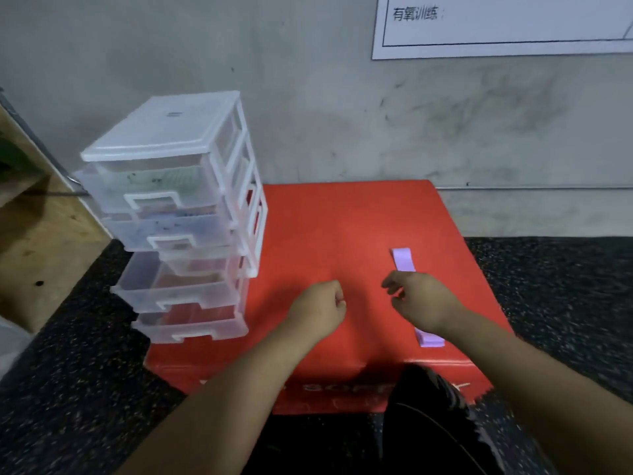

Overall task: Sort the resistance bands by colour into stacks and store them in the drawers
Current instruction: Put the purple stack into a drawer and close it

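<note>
In the head view the left hand (318,303) was curled into a fist with nothing in it, while the right hand (423,299) hung with fingers loosely bent and empty just above the middle of the purple resistance bands (403,259), which lay in a strip on the red padded box (342,228). The drawer unit (178,214) showed greenish and bluish contents in its upper drawers, and a lower drawer (178,291) stood pulled out, seemingly empty. So the task looked nearly finished, with only the purple stack left to store.

a scuffed grey wall (325,108) meets speckled black floor (78,378), poster (513,25) above.
</note>
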